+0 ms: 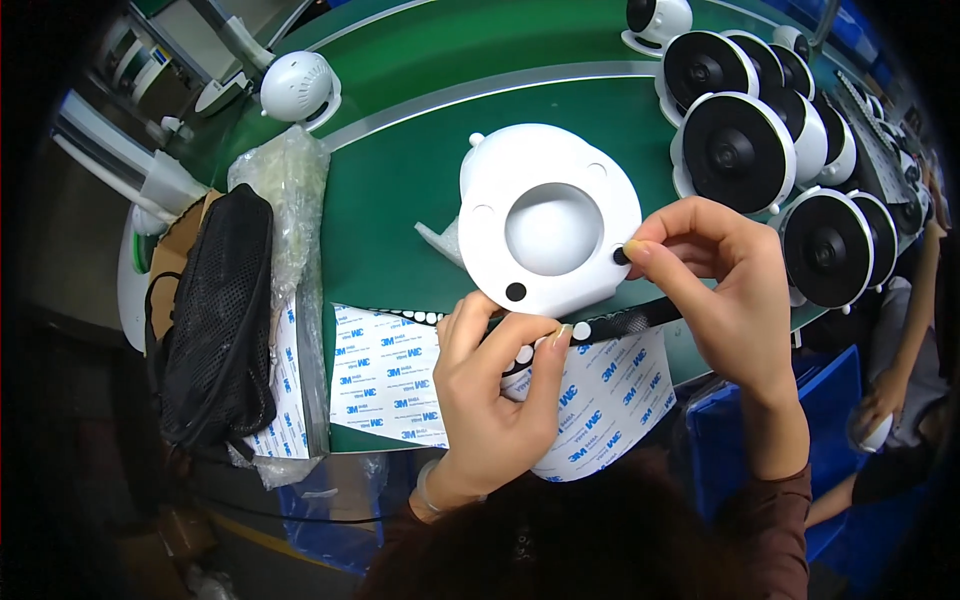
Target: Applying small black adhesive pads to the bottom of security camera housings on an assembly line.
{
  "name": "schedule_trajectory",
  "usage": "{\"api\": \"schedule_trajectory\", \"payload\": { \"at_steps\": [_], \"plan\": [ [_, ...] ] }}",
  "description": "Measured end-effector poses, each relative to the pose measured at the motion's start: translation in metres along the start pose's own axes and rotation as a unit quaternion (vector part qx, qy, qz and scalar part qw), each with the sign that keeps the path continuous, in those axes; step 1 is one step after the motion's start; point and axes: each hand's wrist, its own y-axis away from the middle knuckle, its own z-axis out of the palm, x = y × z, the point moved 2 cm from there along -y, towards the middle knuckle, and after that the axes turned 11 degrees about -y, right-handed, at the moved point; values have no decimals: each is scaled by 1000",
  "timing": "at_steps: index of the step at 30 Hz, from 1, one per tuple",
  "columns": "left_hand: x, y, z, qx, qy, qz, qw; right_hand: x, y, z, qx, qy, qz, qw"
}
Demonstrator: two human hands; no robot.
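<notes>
On green tabletop [385, 215]: white camera housing [553, 230], ring base [482, 248] up, forward-left of right grip [735, 290], pinched tight on black round pad [620, 256] at near-right rim; left grip [503, 390] closed on black dotted strip [605, 329], long axis crosswise.

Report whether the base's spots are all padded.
No: the upper spots are bare; one black pad sits lower left, another at the right hand.

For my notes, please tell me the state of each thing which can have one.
Right hand: touching a black dot
Left hand: pinching black strip
White device: second dot on its face, two marks bare
Black-faced devices: grouped, unheld
Printed sheet: partly behind left hand
Mesh pouch: closure unclear
</notes>
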Motion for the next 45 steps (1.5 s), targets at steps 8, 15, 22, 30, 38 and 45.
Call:
{"api": "schedule_trajectory", "payload": {
  "at_steps": [8, 15, 22, 30, 38, 45],
  "plan": [
    [-2, -2, -1, -7, 8, 24, 1000, -1, 2, 5, 17, 51, -52, 997],
    [1, 2, -7, -33, -4, 1, 999, 0, 0, 1, -5, 76, -36, 996],
    [6, 13, -38, 44, -95, 75, 992, -21, 29, -8, -7, 173, -208, 963],
    [14, -1, -30, -38, -9, 122, 992, -19, 35, 3, -173, 140, -174, 959],
    [14, -1, -20, -16, -18, 129, 991, -17, 36, 9, -103, 186, -288, 934],
    [15, -1, -16, -4, -32, 129, 991, -16, 36, 12, -81, 198, -287, 934]
  ]
}}
